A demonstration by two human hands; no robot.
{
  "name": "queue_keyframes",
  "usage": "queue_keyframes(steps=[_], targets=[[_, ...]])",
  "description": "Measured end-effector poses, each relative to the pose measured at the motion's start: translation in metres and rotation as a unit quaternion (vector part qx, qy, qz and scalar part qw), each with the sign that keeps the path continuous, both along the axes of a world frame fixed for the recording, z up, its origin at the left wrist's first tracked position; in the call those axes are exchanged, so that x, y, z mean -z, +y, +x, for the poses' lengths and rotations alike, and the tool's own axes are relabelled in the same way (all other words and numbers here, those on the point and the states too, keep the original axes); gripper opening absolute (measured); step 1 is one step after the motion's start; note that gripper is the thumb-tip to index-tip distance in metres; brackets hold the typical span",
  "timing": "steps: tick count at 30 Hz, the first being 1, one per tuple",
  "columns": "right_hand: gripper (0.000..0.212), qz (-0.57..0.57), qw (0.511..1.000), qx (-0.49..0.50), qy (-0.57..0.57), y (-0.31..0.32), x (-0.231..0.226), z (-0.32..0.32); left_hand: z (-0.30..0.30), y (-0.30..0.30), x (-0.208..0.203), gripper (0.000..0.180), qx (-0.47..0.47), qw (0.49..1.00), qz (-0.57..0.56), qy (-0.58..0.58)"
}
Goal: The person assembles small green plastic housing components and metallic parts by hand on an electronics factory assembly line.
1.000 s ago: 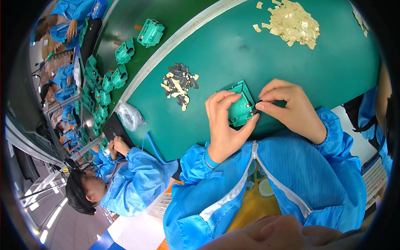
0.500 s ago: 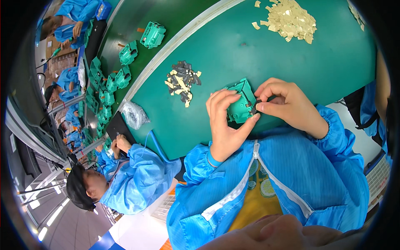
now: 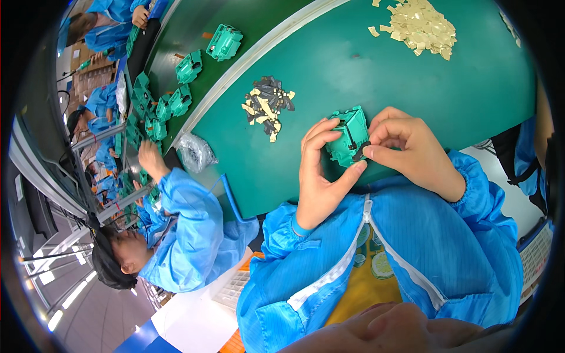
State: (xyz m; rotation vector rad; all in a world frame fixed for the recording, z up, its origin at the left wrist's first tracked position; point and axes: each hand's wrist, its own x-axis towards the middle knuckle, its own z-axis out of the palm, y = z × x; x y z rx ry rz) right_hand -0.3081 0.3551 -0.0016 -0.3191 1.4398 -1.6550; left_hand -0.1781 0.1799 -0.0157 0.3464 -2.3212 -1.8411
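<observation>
Just above the table, near my body, I hold a green plastic housing [image 3: 342, 150] with dark openings and a dark strip along one side. My left hand [image 3: 321, 176] wraps round its left side and lower edge, fingers on top and thumb underneath. At its right side my right hand [image 3: 403, 150] pinches a small black piece [image 3: 362, 150] between thumb and forefinger, pressed against the housing. The fingertips partly hide where the piece meets it. A pile of black and cream small pieces [image 3: 268, 106] lies on the green table to the left of the housing.
Farther off, a heap of cream-coloured flakes [image 3: 421, 26] lies on the green table [image 3: 471, 100]. Beyond a pale rail [image 3: 259, 50], more green housings [image 3: 225, 42] sit on a green belt. A clear plastic bag [image 3: 195, 153] and a co-worker in blue [image 3: 188, 235] are at the left.
The housing has tilted in my hands, so its dark-stripped side shows more. My right hand stays at its edge with the black piece. The co-worker's arm has reached out toward the belt.
</observation>
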Motion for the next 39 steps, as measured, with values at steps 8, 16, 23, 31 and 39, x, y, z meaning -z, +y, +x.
queue_keyframes(steps=[8, 16, 23, 31, 39], targets=[[0.009, 0.003, 0.997, 0.003, 0.073, -0.005, -0.005, 0.007, 0.003, 0.002, -0.008, 0.054, -0.021, 0.997, 0.075, 0.0], [0.009, 0.017, 0.987, 0.006, 0.161, -0.009, -0.005, 0.01, 0.002, 0.004, -0.011, 0.052, -0.045, 0.993, 0.107, -0.024], [0.011, 0.019, 0.982, 0.011, 0.186, -0.009, -0.007, 0.013, 0.003, 0.007, -0.014, 0.053, -0.051, 0.993, 0.105, -0.023], [0.012, 0.03, 0.976, 0.012, 0.215, -0.011, -0.009, 0.014, 0.001, 0.008, -0.013, 0.052, -0.055, 0.993, 0.105, -0.018], [0.017, 0.035, 0.967, 0.02, 0.253, -0.013, -0.008, 0.015, 0.0, 0.01, -0.013, 0.051, -0.062, 0.994, 0.093, -0.019]])
